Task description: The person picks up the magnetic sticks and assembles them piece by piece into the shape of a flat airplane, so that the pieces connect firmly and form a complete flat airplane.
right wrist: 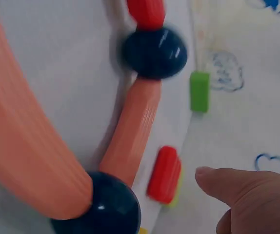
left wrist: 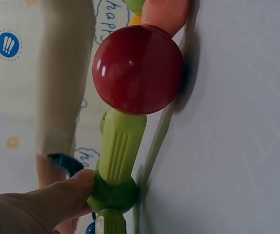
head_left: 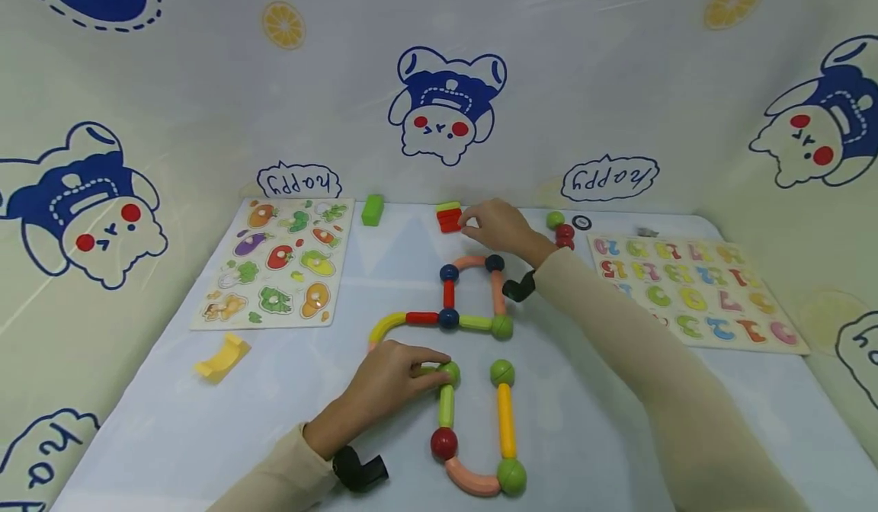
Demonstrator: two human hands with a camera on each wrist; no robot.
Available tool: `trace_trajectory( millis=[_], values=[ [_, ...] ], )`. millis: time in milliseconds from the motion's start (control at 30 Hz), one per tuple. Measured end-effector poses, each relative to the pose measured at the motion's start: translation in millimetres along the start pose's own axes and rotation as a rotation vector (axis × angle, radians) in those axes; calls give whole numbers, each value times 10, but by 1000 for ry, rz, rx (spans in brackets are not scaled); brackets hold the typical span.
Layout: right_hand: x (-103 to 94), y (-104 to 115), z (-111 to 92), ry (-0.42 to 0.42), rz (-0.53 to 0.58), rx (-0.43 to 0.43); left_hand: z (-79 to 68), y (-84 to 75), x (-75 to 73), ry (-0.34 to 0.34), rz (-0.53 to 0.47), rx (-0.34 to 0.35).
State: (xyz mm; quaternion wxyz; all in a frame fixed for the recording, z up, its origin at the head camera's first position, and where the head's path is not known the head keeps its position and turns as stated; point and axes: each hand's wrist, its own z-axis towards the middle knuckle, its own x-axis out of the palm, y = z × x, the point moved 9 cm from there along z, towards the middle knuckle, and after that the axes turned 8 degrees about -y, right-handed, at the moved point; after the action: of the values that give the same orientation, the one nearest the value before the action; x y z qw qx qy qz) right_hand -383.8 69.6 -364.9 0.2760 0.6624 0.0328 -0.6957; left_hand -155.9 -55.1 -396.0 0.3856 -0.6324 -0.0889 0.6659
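With thumb and fingers my left hand pinches a green ball of a connected figure of toy rods and balls. A light green rod joins that ball to a dark red ball, and a second green rod leads off under the hand. My right hand is at the back of the table, fingertips right beside a few short red rods and a yellow-green rod. Its thumb shows apart from the red rods in the right wrist view.
Behind the left hand lies a linked loop with blue balls and pink rods. A vegetable puzzle board is left, a number board right. A green block, yellow curved piece and red balls lie around.
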Motion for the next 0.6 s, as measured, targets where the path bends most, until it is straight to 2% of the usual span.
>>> trace_trajectory(
  millis=[100,200,400,600],
  values=[
    [102,-93,149,34,-2,33,-5,-2,37,10,-16,-11],
    [199,-164,209,64,15,67,-8,-12,62,15,-35,-10],
    [262,-156,245,87,23,61,0,-23,41,-7,-27,0],
    [328,-279,222,120,19,119,-5,-2,22,-17,-7,-9]
  ],
)
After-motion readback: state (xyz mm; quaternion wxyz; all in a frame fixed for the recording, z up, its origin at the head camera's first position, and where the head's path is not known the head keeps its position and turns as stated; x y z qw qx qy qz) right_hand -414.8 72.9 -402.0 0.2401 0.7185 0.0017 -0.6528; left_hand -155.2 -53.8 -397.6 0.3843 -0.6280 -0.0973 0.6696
